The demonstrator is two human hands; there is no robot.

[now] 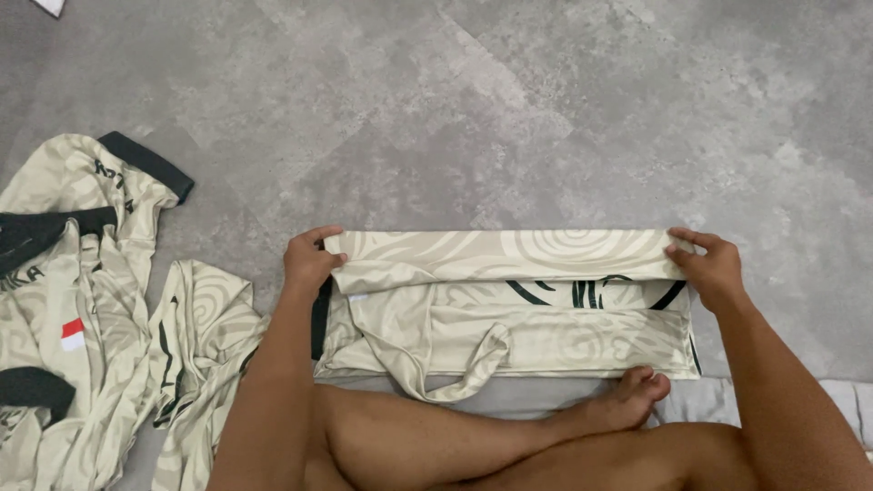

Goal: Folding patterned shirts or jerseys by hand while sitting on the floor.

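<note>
Left hand (310,261) pinches the left end of a folded cream jersey (509,305), fingers closed over the fold edge; right hand (711,266) pinches the right end likewise; the jersey lies flat on the grey floor (509,109), spanning both grips, above the person's foot (627,400); a pile of matching jerseys (86,309) lies outboard of the left grip.

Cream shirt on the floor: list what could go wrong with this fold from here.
The left hand and right hand pinch only the corners of the cream shirt, so the folded band may sag mid-span. A loose loop of fabric hangs out below and could bunch. The foot rests against the hem, possibly dragging it.
</note>
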